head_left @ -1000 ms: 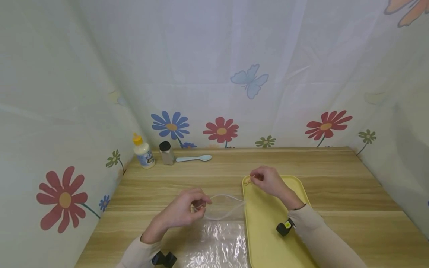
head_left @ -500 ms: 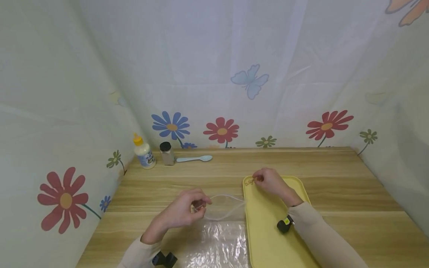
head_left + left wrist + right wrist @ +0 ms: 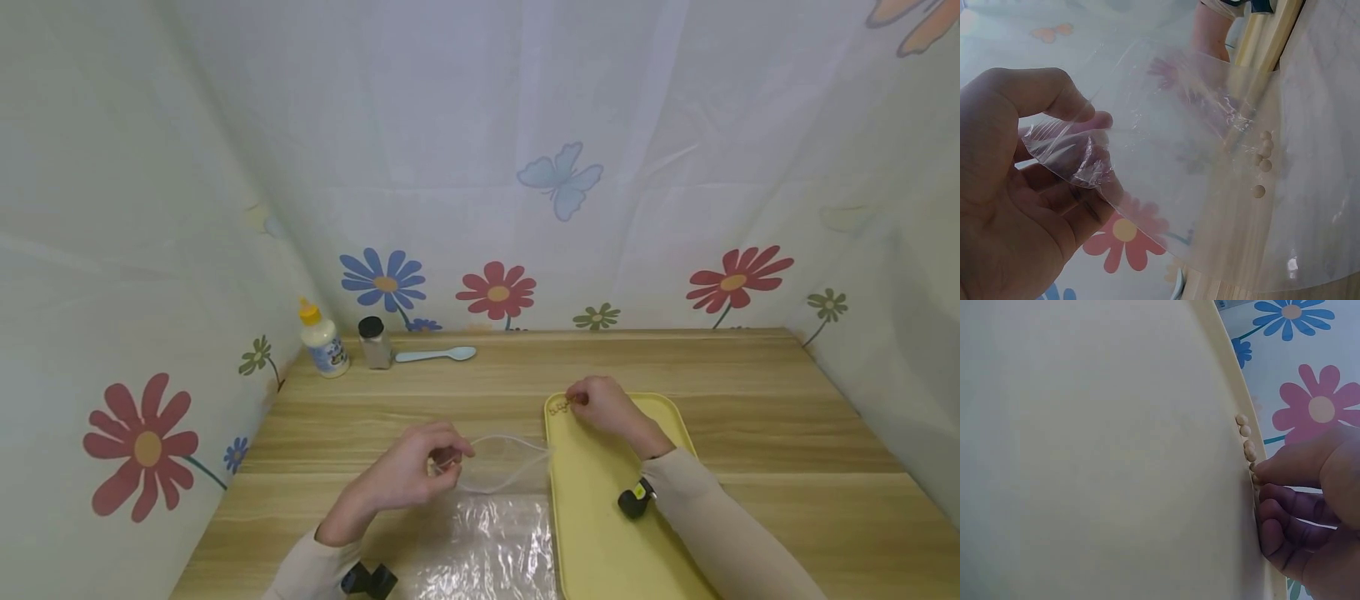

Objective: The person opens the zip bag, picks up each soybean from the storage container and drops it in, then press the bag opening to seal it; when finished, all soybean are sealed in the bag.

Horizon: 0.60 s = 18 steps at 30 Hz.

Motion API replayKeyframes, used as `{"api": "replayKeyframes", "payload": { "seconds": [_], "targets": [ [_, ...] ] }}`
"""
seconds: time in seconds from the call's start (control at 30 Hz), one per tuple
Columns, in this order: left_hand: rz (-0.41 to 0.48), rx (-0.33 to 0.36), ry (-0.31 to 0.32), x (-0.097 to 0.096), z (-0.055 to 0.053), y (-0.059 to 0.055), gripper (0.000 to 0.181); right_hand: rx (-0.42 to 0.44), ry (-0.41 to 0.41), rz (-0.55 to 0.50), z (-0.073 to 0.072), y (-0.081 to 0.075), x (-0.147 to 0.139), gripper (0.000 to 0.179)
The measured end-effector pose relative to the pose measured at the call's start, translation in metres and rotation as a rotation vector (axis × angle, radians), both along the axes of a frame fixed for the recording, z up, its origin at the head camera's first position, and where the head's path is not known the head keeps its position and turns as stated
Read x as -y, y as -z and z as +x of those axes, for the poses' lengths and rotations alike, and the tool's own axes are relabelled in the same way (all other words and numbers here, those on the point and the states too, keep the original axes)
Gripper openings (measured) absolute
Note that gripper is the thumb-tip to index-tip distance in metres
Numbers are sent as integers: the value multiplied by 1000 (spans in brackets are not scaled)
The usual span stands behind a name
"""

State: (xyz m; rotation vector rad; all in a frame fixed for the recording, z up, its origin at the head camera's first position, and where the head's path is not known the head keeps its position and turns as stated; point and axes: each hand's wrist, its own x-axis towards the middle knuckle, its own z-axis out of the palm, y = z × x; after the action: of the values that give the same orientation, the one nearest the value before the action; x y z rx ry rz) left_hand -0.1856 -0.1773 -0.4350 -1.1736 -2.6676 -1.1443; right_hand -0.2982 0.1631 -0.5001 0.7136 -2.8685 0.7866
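Note:
My left hand pinches the rim of a clear plastic zip bag, its mouth gaping and its lower part flat on the table. Several small round tan beans show through the bag's plastic in the left wrist view. At the far left corner of a yellow tray, my right hand reaches down to a row of the same beans along the rim. Its thumb and forefinger close on the bean at the row's near end, which they partly hide.
A squeeze bottle with a yellow cap, a black-lidded jar and a pale blue spoon stand or lie at the back left of the wooden table. A flowered curtain hangs behind and at both sides.
My right hand has come slightly down and to the right at the tray's corner, uncovering more of the beans. The left hand and bag stay put.

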Motion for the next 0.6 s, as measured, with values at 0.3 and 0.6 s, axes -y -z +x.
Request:
{"api": "replayKeyframes", "payload": {
  "seconds": [0.3, 0.6],
  "targets": [
    [4, -1, 4, -1, -1, 1, 26, 33, 32, 53, -2, 4, 1, 12],
    [3, -9, 8, -1, -1, 2, 25, 54, 42, 75, -2, 4, 1, 10]
  ]
}}
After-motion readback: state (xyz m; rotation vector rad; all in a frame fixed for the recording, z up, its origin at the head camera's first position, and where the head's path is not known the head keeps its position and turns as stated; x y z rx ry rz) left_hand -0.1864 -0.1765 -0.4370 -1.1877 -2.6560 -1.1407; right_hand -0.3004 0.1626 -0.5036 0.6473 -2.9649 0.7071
